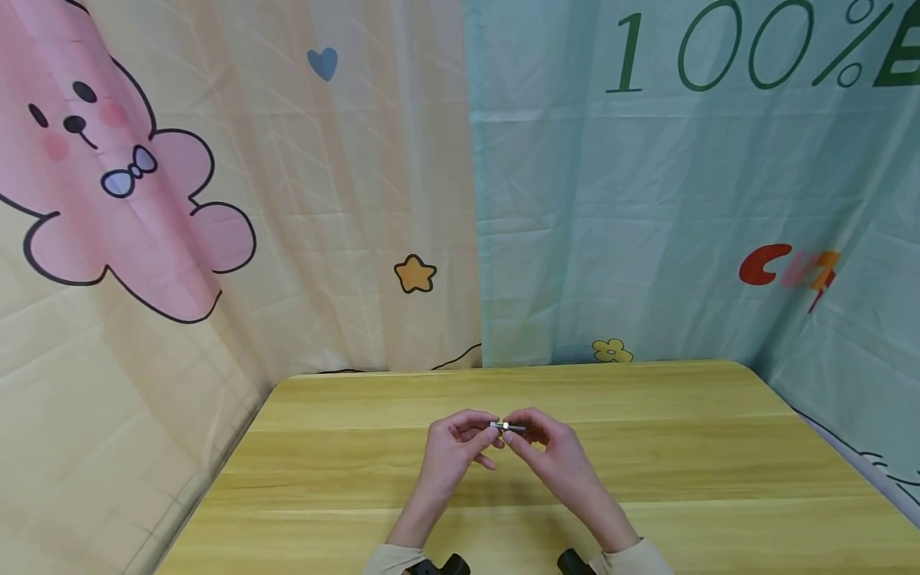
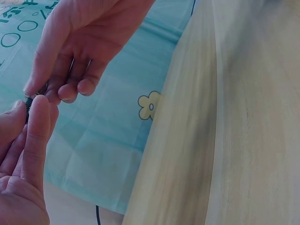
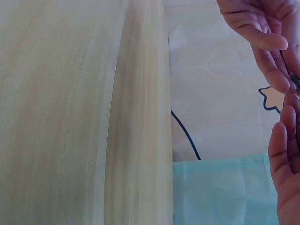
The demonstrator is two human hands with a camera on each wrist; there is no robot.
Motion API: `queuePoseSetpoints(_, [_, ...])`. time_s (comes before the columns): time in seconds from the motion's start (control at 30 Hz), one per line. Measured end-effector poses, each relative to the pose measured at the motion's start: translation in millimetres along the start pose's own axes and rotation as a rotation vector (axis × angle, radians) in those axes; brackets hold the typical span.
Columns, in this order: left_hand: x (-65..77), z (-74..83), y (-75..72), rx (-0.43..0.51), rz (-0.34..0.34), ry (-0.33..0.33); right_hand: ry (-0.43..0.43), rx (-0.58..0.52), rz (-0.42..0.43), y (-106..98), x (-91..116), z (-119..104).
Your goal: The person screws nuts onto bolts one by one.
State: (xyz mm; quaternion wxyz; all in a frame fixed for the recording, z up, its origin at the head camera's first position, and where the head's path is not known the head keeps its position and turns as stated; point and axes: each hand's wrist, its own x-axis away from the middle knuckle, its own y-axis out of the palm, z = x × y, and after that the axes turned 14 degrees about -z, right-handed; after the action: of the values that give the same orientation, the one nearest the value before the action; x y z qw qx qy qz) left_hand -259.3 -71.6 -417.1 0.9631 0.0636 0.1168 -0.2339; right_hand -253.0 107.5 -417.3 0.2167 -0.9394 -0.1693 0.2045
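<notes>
Metal bolt point(image 1: 509, 427) | both hands point(image 1: 453, 449) point(image 1: 549, 454) — angled inward, close together — pinch opposite ends | above wooden table point(image 1: 323, 479)

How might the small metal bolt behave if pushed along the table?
The bolt has a metallic sheen, so probably stiff and fairly heavy for its size. Its slim, rod-like body suggests it may roll, perhaps unevenly given the wider band.
</notes>
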Motion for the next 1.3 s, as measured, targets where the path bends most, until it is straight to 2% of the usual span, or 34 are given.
queuePoseSetpoints(0.37, [0.2, 0.4, 2.1, 0.007, -0.018, 0.01, 0.064, 0.037, 0.014, 0.6, 0.6, 0.0])
queuePoseSetpoints(0.5, [0.0, 0.9, 2.1, 0.01, -0.004, 0.011, 0.021, 0.039, 0.018, 0.5, 0.0, 0.4])
queuePoseSetpoints(0.67, [-0.9, 0.8, 0.7, 0.006, 0.017, 0.009, -0.063, -0.018, 0.02, 0.9, -0.9, -1.8])
queuePoseSetpoints(0.77, [-1.6, 0.6, 0.1, 0.002, 0.012, 0.013, -0.08, -0.025, 0.028, 1.2, -1.1, -2.7])
queuePoseSetpoints(1.3, [-0.3, 0.2, 0.9, -0.013, 0.005, 0.02, 0.031, 0.034, 0.035, 0.3, 0.4, 0.3])
